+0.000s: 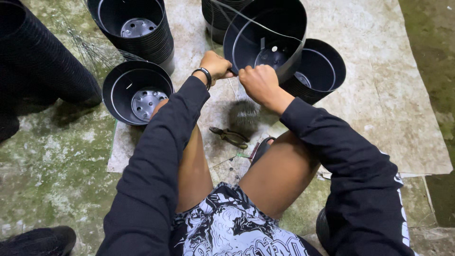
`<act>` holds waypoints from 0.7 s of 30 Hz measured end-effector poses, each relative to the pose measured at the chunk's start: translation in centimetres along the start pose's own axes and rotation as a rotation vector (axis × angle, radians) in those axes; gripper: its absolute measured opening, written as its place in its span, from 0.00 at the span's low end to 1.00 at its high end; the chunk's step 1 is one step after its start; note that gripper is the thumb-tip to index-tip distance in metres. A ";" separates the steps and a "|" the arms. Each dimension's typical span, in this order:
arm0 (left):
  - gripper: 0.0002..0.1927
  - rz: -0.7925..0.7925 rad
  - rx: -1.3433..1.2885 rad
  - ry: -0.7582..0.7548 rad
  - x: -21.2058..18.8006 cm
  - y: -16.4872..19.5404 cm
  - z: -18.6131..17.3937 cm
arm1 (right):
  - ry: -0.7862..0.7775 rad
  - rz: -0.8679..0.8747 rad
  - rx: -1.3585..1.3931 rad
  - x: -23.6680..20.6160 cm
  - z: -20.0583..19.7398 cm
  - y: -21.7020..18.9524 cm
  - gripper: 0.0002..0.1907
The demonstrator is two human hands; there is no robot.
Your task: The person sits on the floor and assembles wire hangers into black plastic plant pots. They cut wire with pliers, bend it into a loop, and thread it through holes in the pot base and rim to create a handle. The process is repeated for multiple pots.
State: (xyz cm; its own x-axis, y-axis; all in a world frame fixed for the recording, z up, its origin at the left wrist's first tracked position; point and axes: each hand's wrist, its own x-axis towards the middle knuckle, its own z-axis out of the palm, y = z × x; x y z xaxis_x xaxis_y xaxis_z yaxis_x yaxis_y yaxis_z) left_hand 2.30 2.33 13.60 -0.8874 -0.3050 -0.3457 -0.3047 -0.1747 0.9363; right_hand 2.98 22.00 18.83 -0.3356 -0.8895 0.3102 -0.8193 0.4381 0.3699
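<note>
Both hands, left hand (215, 65) and right hand (258, 83), grip the rim of the tilted black pot (265, 40), where its thin wire (251, 20) may spring loose and jab a finger.

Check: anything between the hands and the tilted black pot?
Nothing visible. The left hand and right hand are already at the rim of the tilted black pot. The pliers lie on the ground below, clear.

Both hands (237, 76) on tilted black pot (256, 38)

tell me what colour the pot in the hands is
Black pot, seen in the head view.
</note>
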 end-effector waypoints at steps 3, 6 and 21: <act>0.05 0.043 0.028 -0.025 0.1 -0.2 -0.3 | 0.010 0.008 -0.005 0.1 0.6 -0.8 0.05; 0.07 0.049 -0.034 -0.025 0.3 -0.3 -0.3 | 0.028 0.012 -0.044 0.4 1.1 -1.5 0.04; 0.11 0.226 0.376 0.119 1.2 -0.3 -1.9 | 0.196 -0.452 0.162 -0.1 -7.8 -3.1 0.04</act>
State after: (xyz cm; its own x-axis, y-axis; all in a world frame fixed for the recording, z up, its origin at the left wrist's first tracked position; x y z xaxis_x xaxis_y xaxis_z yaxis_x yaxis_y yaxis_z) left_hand 2.03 0.23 12.76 -0.9069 -0.4056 -0.1139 -0.2316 0.2540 0.9391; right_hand 9.22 21.74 24.47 0.1494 -0.9376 0.3141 -0.9289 -0.0242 0.3696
